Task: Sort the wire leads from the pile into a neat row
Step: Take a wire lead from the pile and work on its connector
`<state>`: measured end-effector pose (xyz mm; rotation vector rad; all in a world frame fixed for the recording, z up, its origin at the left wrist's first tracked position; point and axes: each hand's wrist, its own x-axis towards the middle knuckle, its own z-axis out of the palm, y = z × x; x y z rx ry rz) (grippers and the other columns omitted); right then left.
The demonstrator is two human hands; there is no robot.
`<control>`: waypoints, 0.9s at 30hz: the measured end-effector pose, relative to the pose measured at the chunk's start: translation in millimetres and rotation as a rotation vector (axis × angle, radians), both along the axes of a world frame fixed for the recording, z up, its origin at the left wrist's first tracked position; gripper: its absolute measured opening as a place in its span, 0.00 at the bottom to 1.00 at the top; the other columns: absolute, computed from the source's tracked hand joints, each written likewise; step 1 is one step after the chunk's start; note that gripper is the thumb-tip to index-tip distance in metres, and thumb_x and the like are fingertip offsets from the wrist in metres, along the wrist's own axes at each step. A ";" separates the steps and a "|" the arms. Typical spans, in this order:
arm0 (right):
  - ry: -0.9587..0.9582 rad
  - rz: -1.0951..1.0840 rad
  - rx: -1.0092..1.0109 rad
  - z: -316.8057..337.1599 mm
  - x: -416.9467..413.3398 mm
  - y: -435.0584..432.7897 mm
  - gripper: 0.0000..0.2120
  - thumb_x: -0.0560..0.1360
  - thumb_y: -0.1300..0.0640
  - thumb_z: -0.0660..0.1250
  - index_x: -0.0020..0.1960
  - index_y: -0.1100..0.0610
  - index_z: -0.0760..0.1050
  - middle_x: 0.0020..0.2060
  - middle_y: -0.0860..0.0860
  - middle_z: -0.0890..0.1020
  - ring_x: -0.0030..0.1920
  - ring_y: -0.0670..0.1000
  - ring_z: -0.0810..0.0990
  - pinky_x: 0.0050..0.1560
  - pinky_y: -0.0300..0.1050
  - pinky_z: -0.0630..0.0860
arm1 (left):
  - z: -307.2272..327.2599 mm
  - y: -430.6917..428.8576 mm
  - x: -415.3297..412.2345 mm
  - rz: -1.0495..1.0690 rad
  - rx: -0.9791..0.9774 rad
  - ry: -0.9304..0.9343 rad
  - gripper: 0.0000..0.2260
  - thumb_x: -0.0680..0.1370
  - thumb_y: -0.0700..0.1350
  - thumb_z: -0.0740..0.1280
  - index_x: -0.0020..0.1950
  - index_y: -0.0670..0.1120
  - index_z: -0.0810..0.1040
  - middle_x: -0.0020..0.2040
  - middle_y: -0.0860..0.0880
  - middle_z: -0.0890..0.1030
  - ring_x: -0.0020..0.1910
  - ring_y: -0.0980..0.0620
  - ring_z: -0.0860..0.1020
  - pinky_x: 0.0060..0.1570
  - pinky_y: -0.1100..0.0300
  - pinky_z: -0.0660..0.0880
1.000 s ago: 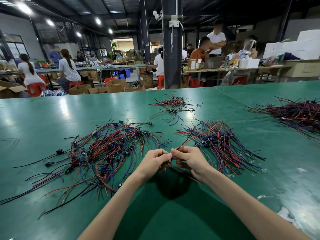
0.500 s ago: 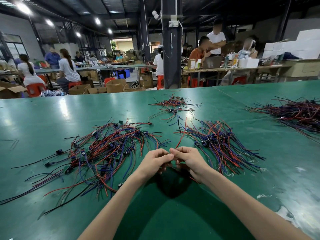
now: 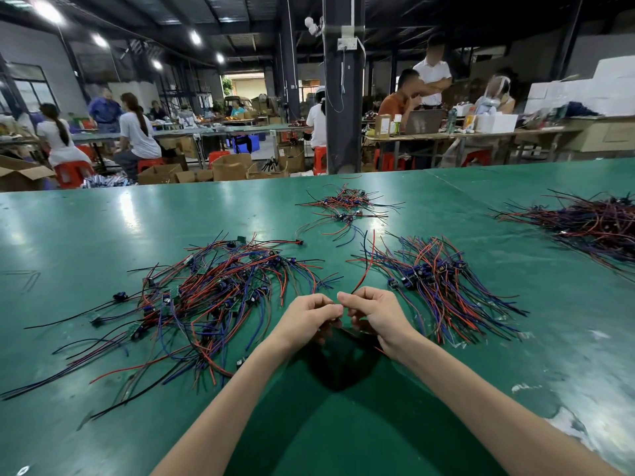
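— Loose ends of that lead [image 3: 366, 266] have swung more upright since a moment back; the hands have hardly budged.
— Right hand [image 3: 378, 312] pinches it. Left hand [image 3: 309, 317] is curled, tips against the right's, but whether it grips anything I can't tell.
— Pile [image 3: 213, 293] lies to the left, the sorted row [image 3: 443, 280] just right.
— So what's the risk?
— Those free ends wave near the row. I reckon they could snag it and drag it crooked, or a slack pinch could drop the lead on the table [image 3: 103, 228].
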<state>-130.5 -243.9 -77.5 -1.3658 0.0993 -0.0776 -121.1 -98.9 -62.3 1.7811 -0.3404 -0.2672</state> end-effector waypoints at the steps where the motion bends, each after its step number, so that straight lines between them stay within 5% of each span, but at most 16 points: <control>1: 0.008 0.007 0.016 0.8 -0.6 -0.5 0.15 0.70 0.61 0.74 0.29 0.57 0.71 0.23 0.51 0.73 0.22 0.45 0.69 0.24 0.35 0.67 | -0.2 -0.1 0.2 0.000 -0.016 0.013 0.04 0.77 0.40 0.66 0.43 0.41 0.77 0.32 0.51 0.79 0.27 0.55 0.73 0.27 0.63 0.70; 6: 0.029 0.040 0.063 3.9 -1.3 -1.4 0.14 0.70 0.64 0.73 0.30 0.58 0.71 0.23 0.50 0.75 0.22 0.45 0.69 0.23 0.35 0.68 | -0.7 0.5 0.6 0.011 -0.133 0.128 0.09 0.78 0.46 0.66 0.45 0.40 0.79 0.34 0.47 0.81 0.27 0.54 0.74 0.25 0.64 0.70; 17: 0.058 0.019 0.078 3.8 -0.3 -0.4 0.13 0.69 0.61 0.75 0.31 0.58 0.72 0.24 0.51 0.73 0.22 0.45 0.69 0.25 0.36 0.67 | 2.3 -1.8 -0.5 -0.012 -0.206 0.143 0.02 0.76 0.36 0.67 0.43 0.39 0.78 0.31 0.47 0.73 0.27 0.57 0.72 0.28 0.61 0.76; 27: 0.031 -0.005 0.115 4.9 1.1 0.6 0.11 0.68 0.61 0.75 0.35 0.59 0.72 0.23 0.49 0.74 0.24 0.45 0.69 0.25 0.36 0.68 | 7.6 0.0 -2.4 -0.026 -0.240 0.216 0.04 0.77 0.38 0.66 0.42 0.41 0.76 0.35 0.46 0.74 0.31 0.54 0.72 0.32 0.60 0.77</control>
